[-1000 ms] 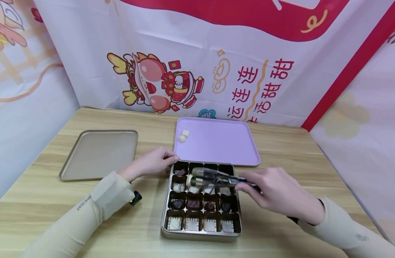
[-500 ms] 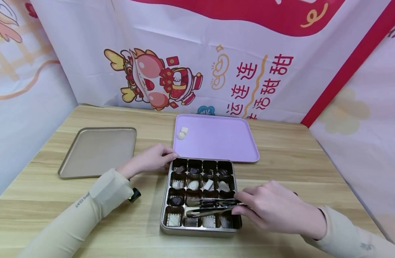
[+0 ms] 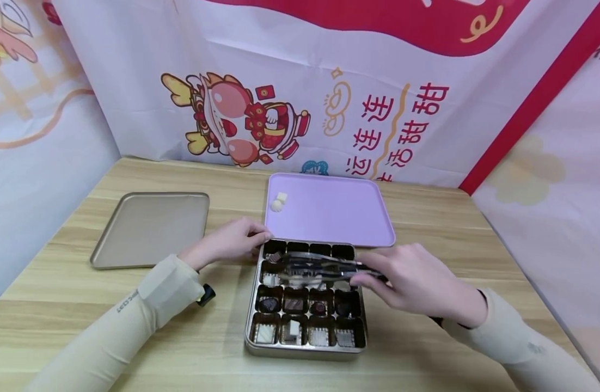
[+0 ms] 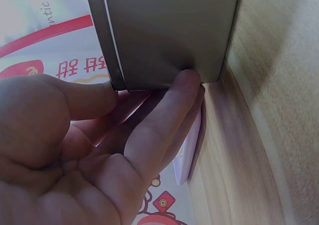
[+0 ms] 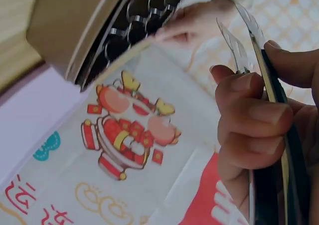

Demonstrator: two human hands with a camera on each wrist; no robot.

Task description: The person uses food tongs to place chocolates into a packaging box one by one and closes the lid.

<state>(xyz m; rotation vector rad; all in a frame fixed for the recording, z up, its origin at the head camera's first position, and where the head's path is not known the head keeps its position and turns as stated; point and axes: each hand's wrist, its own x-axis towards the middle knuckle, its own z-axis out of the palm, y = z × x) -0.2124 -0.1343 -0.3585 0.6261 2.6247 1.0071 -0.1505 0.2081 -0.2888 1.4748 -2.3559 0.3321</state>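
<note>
A metal chocolate box (image 3: 305,353), divided into small square compartments, sits on the table in front of me. My left hand (image 3: 231,239) holds its far left corner, thumb at the rim and fingertips against the side, as the left wrist view shows. In my right hand (image 3: 417,280) I grip dark-handled metal tongs (image 5: 271,80), their blades apart and blurred over the second row from the back. That row's white chocolates are partly hidden beneath them. A white chocolate (image 3: 294,328) stands in the front row's second compartment. Dark chocolates (image 3: 293,305) fill the third row.
Behind the box lies a purple tray (image 3: 339,209) with two white chocolates (image 3: 276,206) at its left edge. A beige tray (image 3: 158,228) lies at the left. A printed cloth (image 3: 300,54) hangs behind the wooden table (image 3: 427,212).
The tongs dip from the second row toward the front rows, then swing back over the second row. A white chocolate now shows in the front row's second compartment. My left hand stays put.
</note>
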